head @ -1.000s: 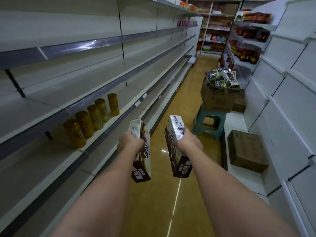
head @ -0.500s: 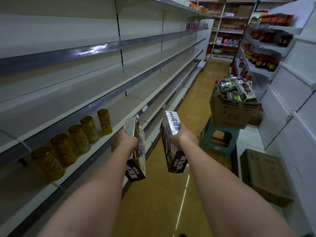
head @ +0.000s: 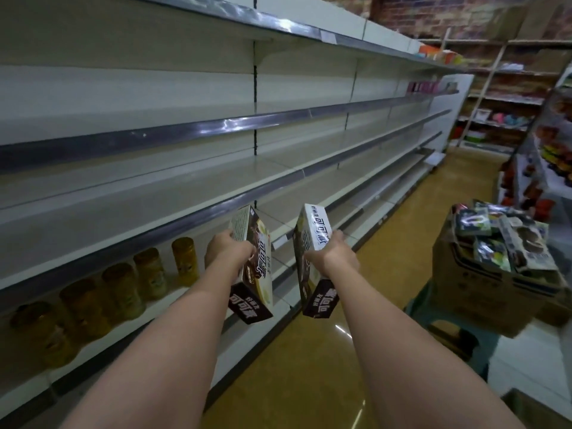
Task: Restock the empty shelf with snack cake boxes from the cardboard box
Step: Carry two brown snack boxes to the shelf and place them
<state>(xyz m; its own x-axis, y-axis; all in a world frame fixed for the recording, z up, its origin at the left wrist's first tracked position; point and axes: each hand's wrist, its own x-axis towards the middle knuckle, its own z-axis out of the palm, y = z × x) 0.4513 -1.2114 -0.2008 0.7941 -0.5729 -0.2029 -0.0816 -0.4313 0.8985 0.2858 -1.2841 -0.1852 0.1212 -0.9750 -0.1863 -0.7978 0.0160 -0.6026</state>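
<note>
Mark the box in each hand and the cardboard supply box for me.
left-hand snack box (head: 251, 275), head view, printed front face below the fingers
right-hand snack box (head: 315, 226), head view, white upper side panel
cardboard box (head: 473, 297), head view, brown front wall

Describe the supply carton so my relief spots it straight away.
Look down the aisle's right side, opposite the long bare shelving. There, a brown cardboard box sits raised on a green plastic stool. It is the one heaped above its rim with dark snack packs.
</note>
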